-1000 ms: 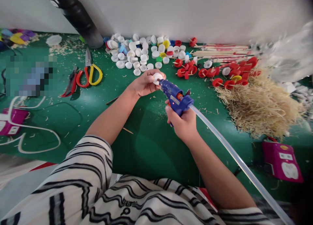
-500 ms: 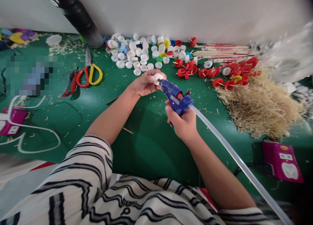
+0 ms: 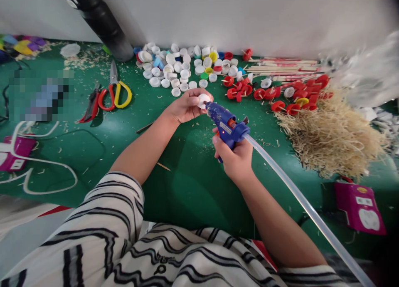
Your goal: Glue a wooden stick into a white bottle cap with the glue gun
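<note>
Between the fingers of my left hand (image 3: 188, 105) is a white bottle cap (image 3: 202, 100), held up over the green table (image 3: 187, 174). My right hand (image 3: 235, 156) is wrapped round the handle of a blue hot glue gun (image 3: 223, 122), whose small light glows orange. The gun's nozzle points at the cap's face; whether it touches I cannot tell. A long, clear glue stick (image 3: 289, 187) runs from the back of the gun down to the lower right.
Beyond my hands lie many loose white caps (image 3: 170, 66). Red caps on sticks (image 3: 240, 87), wooden skewers (image 3: 283, 66) and a straw heap (image 3: 336, 137) spread rightward. Scissors (image 3: 115, 89), red-handled pliers (image 3: 91, 106) and a white cord (image 3: 52, 162) are left. A black bottle (image 3: 106, 25) stands behind.
Both hands, with the cap and glue gun, have shifted very slightly right in the picture. The hold on each stays the same.
</note>
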A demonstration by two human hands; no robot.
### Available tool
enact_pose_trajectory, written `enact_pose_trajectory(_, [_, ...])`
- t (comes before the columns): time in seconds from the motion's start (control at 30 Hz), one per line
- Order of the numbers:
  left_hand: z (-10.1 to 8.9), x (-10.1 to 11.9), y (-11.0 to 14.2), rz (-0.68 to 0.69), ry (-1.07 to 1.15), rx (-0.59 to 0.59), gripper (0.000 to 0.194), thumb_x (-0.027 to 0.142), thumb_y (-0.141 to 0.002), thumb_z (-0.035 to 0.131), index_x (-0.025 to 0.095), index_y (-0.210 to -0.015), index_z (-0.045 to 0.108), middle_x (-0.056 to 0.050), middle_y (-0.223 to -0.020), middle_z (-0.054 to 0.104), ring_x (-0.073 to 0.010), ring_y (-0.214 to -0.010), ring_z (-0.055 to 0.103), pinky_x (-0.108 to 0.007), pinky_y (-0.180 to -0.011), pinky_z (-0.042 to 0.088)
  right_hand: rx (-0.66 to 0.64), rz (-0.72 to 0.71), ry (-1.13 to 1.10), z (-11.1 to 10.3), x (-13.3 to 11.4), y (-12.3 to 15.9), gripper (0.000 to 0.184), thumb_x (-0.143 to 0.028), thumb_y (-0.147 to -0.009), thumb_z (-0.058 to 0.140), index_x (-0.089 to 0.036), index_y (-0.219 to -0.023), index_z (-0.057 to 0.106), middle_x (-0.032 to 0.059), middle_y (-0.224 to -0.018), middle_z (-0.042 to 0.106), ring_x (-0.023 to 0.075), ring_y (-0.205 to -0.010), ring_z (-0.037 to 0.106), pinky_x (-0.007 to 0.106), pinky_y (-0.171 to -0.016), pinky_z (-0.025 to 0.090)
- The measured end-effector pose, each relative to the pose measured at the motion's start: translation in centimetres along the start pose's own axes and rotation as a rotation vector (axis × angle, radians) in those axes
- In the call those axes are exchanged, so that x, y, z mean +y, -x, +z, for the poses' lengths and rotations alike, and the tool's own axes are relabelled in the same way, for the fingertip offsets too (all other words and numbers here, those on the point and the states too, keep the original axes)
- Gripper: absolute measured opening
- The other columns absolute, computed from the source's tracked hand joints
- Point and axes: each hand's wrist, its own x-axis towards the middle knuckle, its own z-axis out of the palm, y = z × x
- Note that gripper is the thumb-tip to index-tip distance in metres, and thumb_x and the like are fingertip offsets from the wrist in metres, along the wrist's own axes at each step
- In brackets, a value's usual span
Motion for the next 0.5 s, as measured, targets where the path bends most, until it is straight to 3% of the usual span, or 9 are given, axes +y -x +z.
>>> enact_pose_trajectory(0.37, [0.09,0.1,0.0,0.006,0.03,0.004,0.045,0.049,-0.077,0.097,0.016,-0.081,0.067,0.001,-0.079,0.071,-0.0089,-0.057,0.071,-0.018,-0.054,0.06,0.005,-0.079,0.048,-0.24,-0.18,0.36,0.026,-0.041,-0.086,0.077,-0.022,-0.103,0.074,-0.0013,-0.072,0.065,0.0141,-0.061,0.059,0.031,-0.055,0.048])
enact_pose_trajectory(0.5, [0.14,0.09,0.07,0.028,0.015,-0.02,0.045,0.045,-0.07,0.1,0.016,-0.078,0.066,0.001,-0.075,0.069,-0.0079,-0.055,0.068,-0.018,-0.055,0.058,0.024,-0.055,0.025,-0.17,-0.59,0.31,0.026,-0.041,-0.083,0.078,-0.022,-0.1,0.072,-0.0034,-0.066,0.062,0.0127,-0.053,0.055,0.03,-0.051,0.045])
